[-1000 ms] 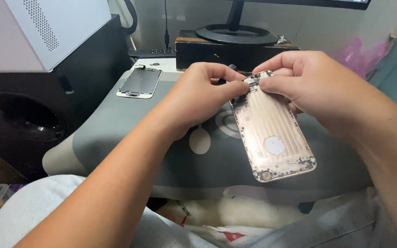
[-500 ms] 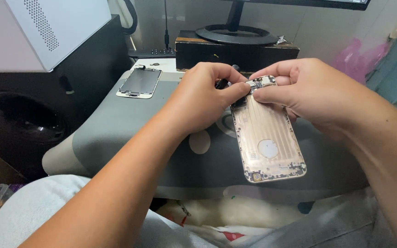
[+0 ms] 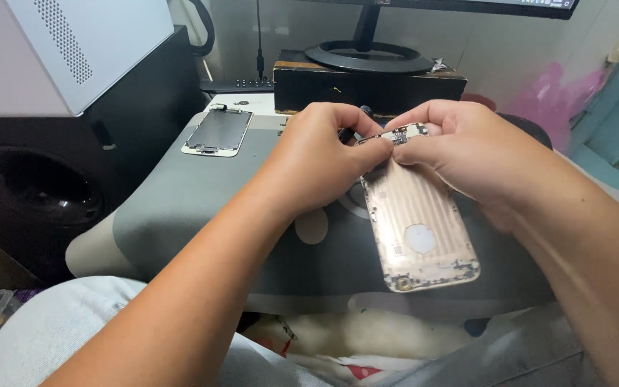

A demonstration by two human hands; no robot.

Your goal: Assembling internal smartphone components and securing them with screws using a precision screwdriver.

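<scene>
The phone shell (image 3: pixel 420 229) lies opened and gutted on the grey cushion (image 3: pixel 180 208); its screen (image 3: pixel 218 132) sits apart; both hands, left (image 3: pixel 324 161) and right (image 3: pixel 467 154), pinch a small part (image 3: pixel 404 134) at its top edge, not yet freed or seated.

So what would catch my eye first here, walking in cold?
Both hands, left hand and right hand, meet at the top edge of a gold phone shell, opened and lying on a grey mat in the middle. Up left on the mat lies a detached screen; a monitor stand sits behind.
</scene>
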